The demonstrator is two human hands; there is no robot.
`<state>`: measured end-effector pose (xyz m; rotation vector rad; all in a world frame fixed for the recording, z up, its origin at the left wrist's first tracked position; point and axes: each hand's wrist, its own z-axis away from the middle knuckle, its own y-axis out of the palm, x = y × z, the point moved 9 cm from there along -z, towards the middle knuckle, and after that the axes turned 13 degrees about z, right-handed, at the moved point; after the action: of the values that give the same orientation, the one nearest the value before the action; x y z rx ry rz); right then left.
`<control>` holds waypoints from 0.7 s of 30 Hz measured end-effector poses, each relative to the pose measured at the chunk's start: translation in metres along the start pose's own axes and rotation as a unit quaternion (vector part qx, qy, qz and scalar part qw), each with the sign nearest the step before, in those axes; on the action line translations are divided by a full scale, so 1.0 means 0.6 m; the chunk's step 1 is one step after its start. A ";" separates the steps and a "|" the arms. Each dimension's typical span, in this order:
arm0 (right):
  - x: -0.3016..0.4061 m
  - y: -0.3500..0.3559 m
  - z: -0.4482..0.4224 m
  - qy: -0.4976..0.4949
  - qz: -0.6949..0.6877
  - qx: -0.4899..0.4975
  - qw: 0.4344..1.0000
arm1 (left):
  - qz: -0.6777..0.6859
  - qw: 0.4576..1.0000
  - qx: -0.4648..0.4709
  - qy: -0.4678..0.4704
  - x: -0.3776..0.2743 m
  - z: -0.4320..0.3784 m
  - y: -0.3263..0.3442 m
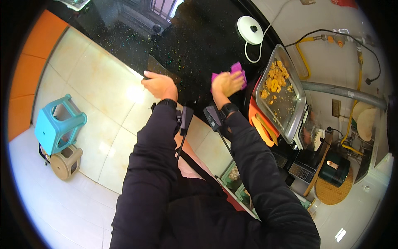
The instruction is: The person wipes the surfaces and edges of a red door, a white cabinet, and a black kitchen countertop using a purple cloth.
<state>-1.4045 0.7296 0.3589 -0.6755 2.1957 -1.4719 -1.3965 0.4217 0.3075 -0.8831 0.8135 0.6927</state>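
Note:
My right hand (228, 84) presses a bunched purple cloth (237, 69) onto the glossy black countertop (199, 40). Its fingers curl over the cloth, which sticks out beyond the knuckles and at the thumb side. At the counter's front edge is my left hand (161, 86), cupped, with thumb and fingers pointing left. A dark brownish wedge shape (158, 67) shows just beyond it; whether this is a flat object or a reflection I cannot tell. The left palm is hidden.
A metal tray (281, 105) of yellow-brown food pieces (276, 77) stands right of my right hand, above an orange item (262, 129). Beyond lies a white corded kettle base (250, 30). Blue (51, 127) and beige (63, 165) plastic stools stand on the tiled floor.

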 end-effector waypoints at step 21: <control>0.375 -0.024 -0.047 -0.462 -0.214 -0.041 0.860 | -0.003 0.999 0.032 -0.033 0.004 0.006 0.001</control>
<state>-1.5980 0.6112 0.3674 -1.5785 1.3863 -0.8866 -1.3947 0.4255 0.3069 -0.8003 0.7706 0.6829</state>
